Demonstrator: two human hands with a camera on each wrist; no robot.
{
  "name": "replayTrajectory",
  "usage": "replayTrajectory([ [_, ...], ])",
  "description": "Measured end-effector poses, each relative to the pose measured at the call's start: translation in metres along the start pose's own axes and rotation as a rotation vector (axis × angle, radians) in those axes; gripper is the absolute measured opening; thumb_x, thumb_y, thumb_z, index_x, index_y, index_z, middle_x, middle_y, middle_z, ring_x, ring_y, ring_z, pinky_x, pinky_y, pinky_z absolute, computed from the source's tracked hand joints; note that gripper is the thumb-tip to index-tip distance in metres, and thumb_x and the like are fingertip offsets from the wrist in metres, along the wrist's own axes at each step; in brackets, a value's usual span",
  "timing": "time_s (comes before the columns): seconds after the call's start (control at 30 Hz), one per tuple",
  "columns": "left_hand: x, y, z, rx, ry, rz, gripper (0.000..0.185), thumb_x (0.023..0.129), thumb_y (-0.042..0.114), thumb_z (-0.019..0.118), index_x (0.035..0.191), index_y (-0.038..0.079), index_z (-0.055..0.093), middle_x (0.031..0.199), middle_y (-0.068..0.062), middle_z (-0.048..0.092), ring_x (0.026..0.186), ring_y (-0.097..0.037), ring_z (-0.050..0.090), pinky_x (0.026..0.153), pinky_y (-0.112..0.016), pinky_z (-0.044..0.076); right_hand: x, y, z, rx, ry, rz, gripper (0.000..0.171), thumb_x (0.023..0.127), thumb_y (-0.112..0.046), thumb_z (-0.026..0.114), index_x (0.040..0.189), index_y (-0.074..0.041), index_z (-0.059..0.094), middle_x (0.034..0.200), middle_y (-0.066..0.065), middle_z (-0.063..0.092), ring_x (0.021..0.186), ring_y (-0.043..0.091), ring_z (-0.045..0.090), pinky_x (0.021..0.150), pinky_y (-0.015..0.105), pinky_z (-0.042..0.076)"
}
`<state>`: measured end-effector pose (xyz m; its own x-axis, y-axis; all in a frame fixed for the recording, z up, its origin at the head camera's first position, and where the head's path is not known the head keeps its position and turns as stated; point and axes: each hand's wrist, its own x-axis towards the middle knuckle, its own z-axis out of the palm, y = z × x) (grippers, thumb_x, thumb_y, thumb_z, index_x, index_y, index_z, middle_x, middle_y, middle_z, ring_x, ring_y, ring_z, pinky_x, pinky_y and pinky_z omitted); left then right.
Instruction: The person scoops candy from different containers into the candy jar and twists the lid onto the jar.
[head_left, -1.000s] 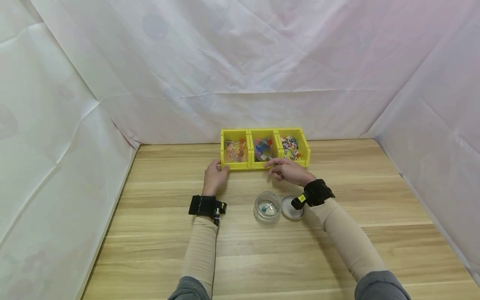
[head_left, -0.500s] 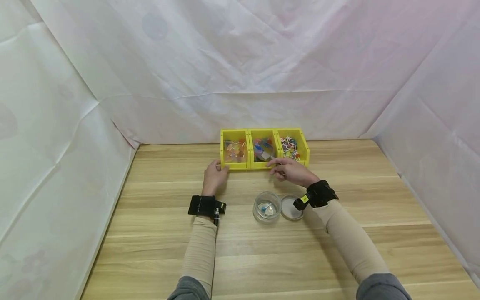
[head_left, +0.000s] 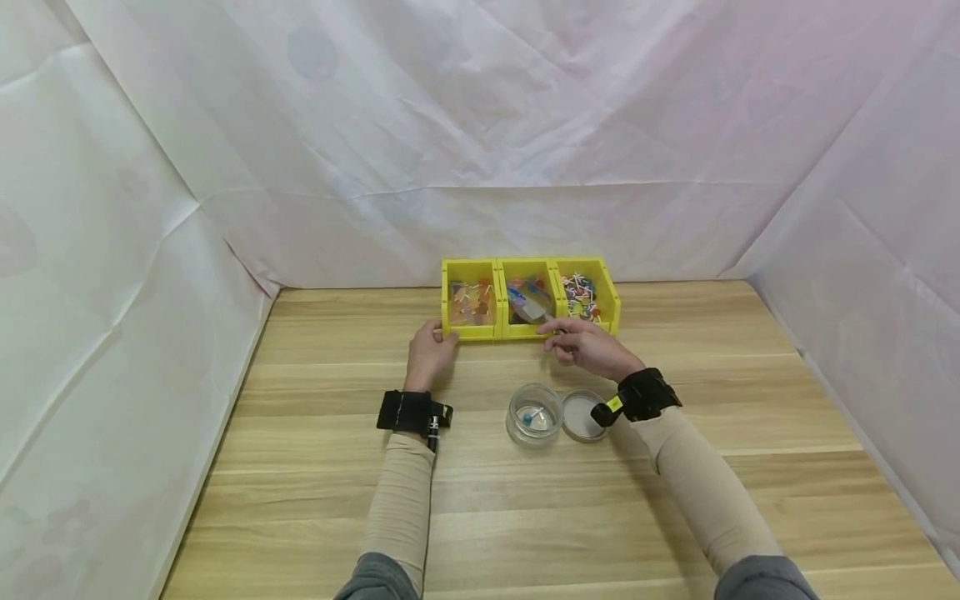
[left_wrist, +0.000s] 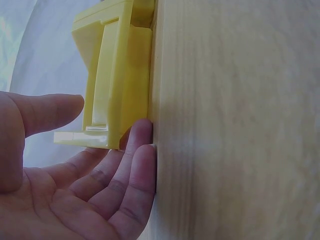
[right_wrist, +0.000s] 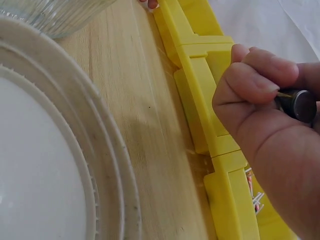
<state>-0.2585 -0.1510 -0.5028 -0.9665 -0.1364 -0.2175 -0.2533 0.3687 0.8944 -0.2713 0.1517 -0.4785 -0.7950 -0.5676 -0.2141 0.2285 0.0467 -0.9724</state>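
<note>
A yellow three-compartment bin of small coloured pins stands at the back of the wooden table. My left hand rests at its front left corner; in the left wrist view its fingers lie straight against the bin's base, thumb spread. My right hand hovers before the middle compartment. In the right wrist view it pinches a small dark round-ended object between thumb and forefinger, above the bin's front wall. A grey thing shows in the middle compartment.
A clear glass jar holding a blue-headed pin stands on the table between my forearms, with its white lid lying flat to its right. White sheeting walls the table at the back and on both sides.
My right hand and wrist have drifted slightly right and toward me. The grey thing in the middle compartment has shifted a little upward. The left hand has stayed put.
</note>
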Motion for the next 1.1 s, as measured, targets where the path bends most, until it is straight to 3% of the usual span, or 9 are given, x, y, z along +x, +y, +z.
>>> replayTrajectory([
  [0.3, 0.001, 0.000, 0.000, 0.011, 0.009, -0.008, 0.045, 0.098, 0.029, 0.059, 0.137, 0.007, 0.054, 0.111, -0.015, 0.066, 0.097, -0.028, 0.062, 0.078, -0.037, 0.049, -0.005, -0.004, -0.002, -0.015, 0.000, 0.008, 0.038, 0.107, -0.005, 0.033, 0.140, 0.012, 0.038, 0.105, 0.016, 0.053, 0.072, 0.016, 0.041, 0.073, 0.042, 0.025],
  [0.53, 0.002, 0.000, 0.000, -0.006, 0.006, -0.009, 0.045, 0.098, 0.029, 0.059, 0.137, 0.006, 0.054, 0.111, -0.015, 0.067, 0.098, -0.028, 0.063, 0.080, -0.037, 0.049, -0.008, -0.003, -0.003, 0.006, -0.010, -0.003, 0.035, 0.106, -0.003, 0.033, 0.137, 0.011, 0.041, 0.105, 0.017, 0.053, 0.072, 0.016, 0.041, 0.071, 0.039, 0.027],
  [0.7, 0.001, -0.001, -0.001, -0.010, 0.004, -0.008, 0.046, 0.098, 0.028, 0.059, 0.137, 0.006, 0.053, 0.113, -0.015, 0.067, 0.099, -0.028, 0.063, 0.082, -0.038, 0.049, -0.008, 0.001, -0.003, 0.012, -0.011, -0.012, 0.037, 0.105, -0.001, 0.032, 0.138, 0.015, 0.037, 0.104, 0.016, 0.053, 0.070, 0.015, 0.042, 0.067, 0.032, 0.031],
  [0.9, 0.000, 0.000, -0.001, -0.014, 0.003, -0.002, 0.046, 0.098, 0.028, 0.059, 0.137, 0.005, 0.053, 0.113, -0.016, 0.067, 0.100, -0.029, 0.064, 0.083, -0.039, 0.050, -0.009, 0.005, -0.003, 0.036, -0.027, -0.025, 0.036, 0.106, -0.001, 0.031, 0.137, 0.017, 0.034, 0.105, 0.020, 0.050, 0.070, 0.014, 0.041, 0.066, 0.033, 0.029],
  [1.1, 0.000, -0.001, -0.001, -0.016, -0.010, -0.012, 0.048, 0.098, 0.030, 0.058, 0.139, 0.006, 0.051, 0.115, -0.015, 0.066, 0.101, -0.028, 0.062, 0.084, -0.039, 0.050, -0.012, 0.009, -0.003, 0.025, -0.025, -0.052, 0.029, 0.105, -0.001, 0.035, 0.129, 0.007, 0.048, 0.101, 0.015, 0.052, 0.068, 0.013, 0.043, 0.063, 0.027, 0.034],
])
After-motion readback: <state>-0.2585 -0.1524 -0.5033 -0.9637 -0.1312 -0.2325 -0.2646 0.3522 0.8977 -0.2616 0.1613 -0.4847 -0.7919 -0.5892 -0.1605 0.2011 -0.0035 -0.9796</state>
